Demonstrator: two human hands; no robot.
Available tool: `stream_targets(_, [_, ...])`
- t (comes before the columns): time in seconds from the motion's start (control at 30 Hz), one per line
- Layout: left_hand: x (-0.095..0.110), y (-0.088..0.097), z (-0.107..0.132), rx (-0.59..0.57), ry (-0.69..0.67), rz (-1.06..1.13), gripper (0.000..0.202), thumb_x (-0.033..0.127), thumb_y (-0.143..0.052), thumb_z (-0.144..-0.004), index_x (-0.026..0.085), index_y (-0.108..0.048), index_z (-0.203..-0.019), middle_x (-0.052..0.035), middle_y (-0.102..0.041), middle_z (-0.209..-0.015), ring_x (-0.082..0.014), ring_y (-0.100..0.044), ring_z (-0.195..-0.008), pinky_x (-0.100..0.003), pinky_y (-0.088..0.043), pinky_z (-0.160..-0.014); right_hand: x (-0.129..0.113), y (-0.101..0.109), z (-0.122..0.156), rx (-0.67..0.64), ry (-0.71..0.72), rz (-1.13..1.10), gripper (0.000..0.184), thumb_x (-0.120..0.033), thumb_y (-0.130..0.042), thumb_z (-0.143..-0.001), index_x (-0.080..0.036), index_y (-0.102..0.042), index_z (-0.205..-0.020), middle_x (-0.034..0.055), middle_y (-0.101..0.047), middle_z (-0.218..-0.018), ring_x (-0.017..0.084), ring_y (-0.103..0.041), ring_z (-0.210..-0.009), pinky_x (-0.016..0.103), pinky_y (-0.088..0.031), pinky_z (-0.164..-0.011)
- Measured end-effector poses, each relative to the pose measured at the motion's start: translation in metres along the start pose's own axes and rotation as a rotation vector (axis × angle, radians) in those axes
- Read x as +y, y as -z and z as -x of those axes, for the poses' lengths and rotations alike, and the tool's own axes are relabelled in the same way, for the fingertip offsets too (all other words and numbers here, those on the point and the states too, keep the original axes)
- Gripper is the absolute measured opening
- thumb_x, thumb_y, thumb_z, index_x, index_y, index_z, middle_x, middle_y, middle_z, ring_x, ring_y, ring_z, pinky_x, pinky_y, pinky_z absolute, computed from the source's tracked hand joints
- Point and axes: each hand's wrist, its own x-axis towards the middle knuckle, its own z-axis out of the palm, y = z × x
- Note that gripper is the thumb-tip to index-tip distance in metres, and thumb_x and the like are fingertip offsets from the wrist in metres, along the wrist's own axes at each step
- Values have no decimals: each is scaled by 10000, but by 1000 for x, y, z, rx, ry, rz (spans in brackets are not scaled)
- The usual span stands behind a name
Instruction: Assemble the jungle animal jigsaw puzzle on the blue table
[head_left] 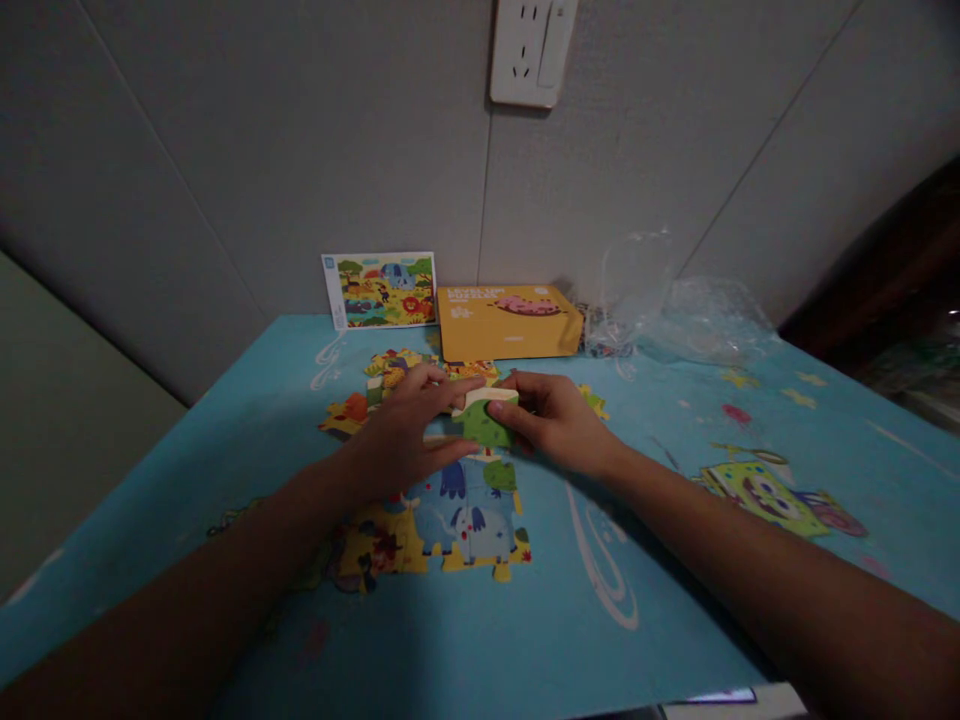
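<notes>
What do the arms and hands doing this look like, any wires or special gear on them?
They're a person's own. The left hand and right hand are ungloved, with no ring or watch visible. The left forearm and right forearm show no sleeves, cables or markings in this dim picture.

Matt puzzle, glossy plastic wrapping

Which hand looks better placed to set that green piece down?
Probably the right hand: its thumb lies on the green piece, while the left hand has thumb and finger spread around the piece's left end.
</notes>
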Motion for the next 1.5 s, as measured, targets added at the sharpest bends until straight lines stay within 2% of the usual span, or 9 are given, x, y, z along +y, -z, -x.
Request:
stream_targets(0.07, [3,0,1,-16,-35,51,565,292,-684,-843,246,-481,-1369,-62,-603,-1132,-205,-600,-1050,-353,-505,-937,-5,12,-1,-71,-58,34,316,-463,-653,-804,-169,-558,-734,-45,-520,-487,81,-449,-400,215,-329,-394])
stream_targets(0.2, [7,0,2,-133,-65,164,457,226,-589,-887,228,-501,-1335,-23,-691,-1022,-128,-615,-760,-277,-520,-763,-11,37,-4,-339,-312,128,386,-517,-683,-754,-167,-550,-662,-7,-597,-503,114,-555,-420,219,-407,-394])
stream_targets(0.27, [9,0,2,-243,-95,180,320,212,-573,-886,213,-607,-1204,-27,-702,-992,-132,-619,-761,-277,-513,-758,-10,44,-4,-472,-462,217,388,-515,-688,-748,-163,-564,-641,18,-631,-520,135,-595,-441,219,-405,-381])
stream_targets(0.33, [10,0,2,-334,-123,184,202,219,-578,-883,204,-682,-1056,-43,-698,-1011,-157,-643,-865,-296,-508,-817,-8,45,-4,-518,-559,295,384,-504,-686,-752,-162,-571,-621,43,-663,-548,148,-616,-454,219,-394,-369])
stream_targets(0.47, [10,0,2,-377,-123,202,169,215,-586,-881,205,-714,-992,-52,-681,-1044,-170,-650,-934,-311,-507,-853,-8,41,-2,-485,-586,370,375,-472,-667,-771,-165,-557,-586,73,-699,-591,149,-620,-456,216,-365,-352])
stream_targets(0.87, [8,-1,3,-392,-98,178,235,248,-599,-879,219,-711,-1084,-57,-658,-1093,-171,-648,-944,-323,-516,-873,-17,46,-2,-502,-649,508,421,-516,-661,-762,-142,-590,-583,70,-688,-606,125,-605,-475,221,-313,-389])
stream_targets(1.13, [12,2,1,-425,-274,168,290,172,-592,-885,242,-691,-1148,-55,-683,-1251,-203,-630,-1126,-391,-464,-1015,-17,49,-3,-493,-626,580,489,-577,-673,-731,-167,-542,-500,6,-552,-456,113,-540,-436,231,-281,-404])
stream_targets(1.27, [12,3,1,-425,-265,156,324,176,-608,-870,250,-678,-1178,-41,-697,-1236,-205,-643,-1112,-392,-483,-992,-11,51,-4,-452,-624,617,515,-587,-668,-740,-173,-519,-473,-1,-525,-432,92,-472,-392,238,-316,-424])
stream_targets(1.5, [10,1,2,-440,-230,198,316,186,-605,-874,245,-679,-1175,-41,-689,-1251,-196,-628,-1156,-380,-447,-1049,-5,52,-4,-446,-585,616,553,-647,-664,-716,-170,-524,-475,-2,-528,-432,92,-464,-385,245,-321,-439])
